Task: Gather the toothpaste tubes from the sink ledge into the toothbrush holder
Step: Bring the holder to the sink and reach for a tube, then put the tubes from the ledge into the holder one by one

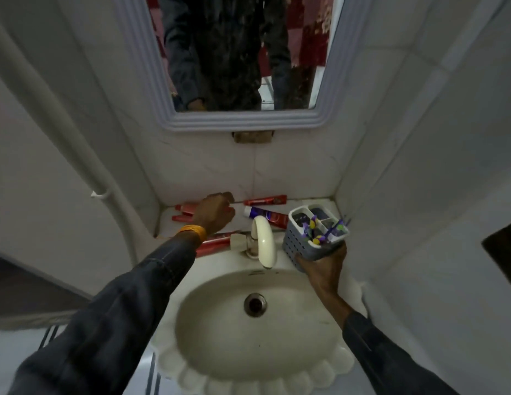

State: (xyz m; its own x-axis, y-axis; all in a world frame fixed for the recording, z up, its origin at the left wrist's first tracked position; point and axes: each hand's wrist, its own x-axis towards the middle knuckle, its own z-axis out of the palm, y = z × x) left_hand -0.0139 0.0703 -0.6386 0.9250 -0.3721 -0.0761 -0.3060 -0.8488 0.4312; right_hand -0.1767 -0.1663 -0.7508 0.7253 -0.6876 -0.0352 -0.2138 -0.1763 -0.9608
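Several red toothpaste tubes lie on the sink ledge (311, 203). One red tube (265, 200) rests against the back wall, a red and white tube (267, 216) lies behind the tap, two (183, 211) lie at the far left, and one (213, 243) sits by the tap handle under my left wrist. My left hand (216, 213) is over the left tubes with fingers curled down on them; whether it grips one is hidden. My right hand (324, 265) holds the grey toothbrush holder (305, 238) from below, tilted, with several toothbrushes in it.
A cream tap (264, 242) arches over the oval basin (257, 317) between my hands. White tiled walls close in on both sides. A mirror (243, 52) hangs above, reflecting a person. A white pipe (66, 132) runs down the left wall.
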